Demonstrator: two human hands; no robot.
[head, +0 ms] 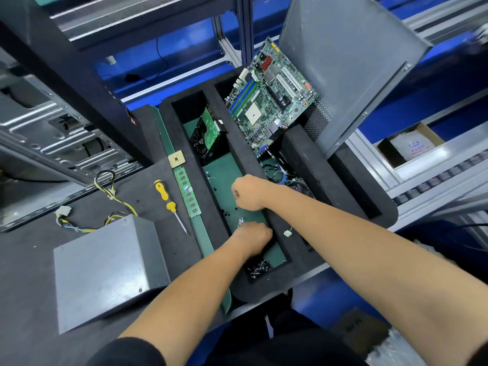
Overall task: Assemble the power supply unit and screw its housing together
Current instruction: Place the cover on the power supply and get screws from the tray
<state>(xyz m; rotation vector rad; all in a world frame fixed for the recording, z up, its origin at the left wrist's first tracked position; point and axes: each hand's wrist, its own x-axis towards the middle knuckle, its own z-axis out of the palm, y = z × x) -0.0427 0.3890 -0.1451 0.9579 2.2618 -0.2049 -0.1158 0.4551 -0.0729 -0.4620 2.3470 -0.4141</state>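
Head view: hands' [250, 215] fingertips hidden.

The power supply [105, 270] lies left of the foam tray [211, 180], the screwdriver [169, 202] between them.

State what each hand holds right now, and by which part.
It cannot be told. Both the left hand and the right hand are curled over the screws in the foam tray, and their fingertips face away.

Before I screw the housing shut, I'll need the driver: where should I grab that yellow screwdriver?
Probably by the yellow handle, from above. The screwdriver lies flat on the black mat, its shaft pointing toward you, with free space on both sides of the handle.
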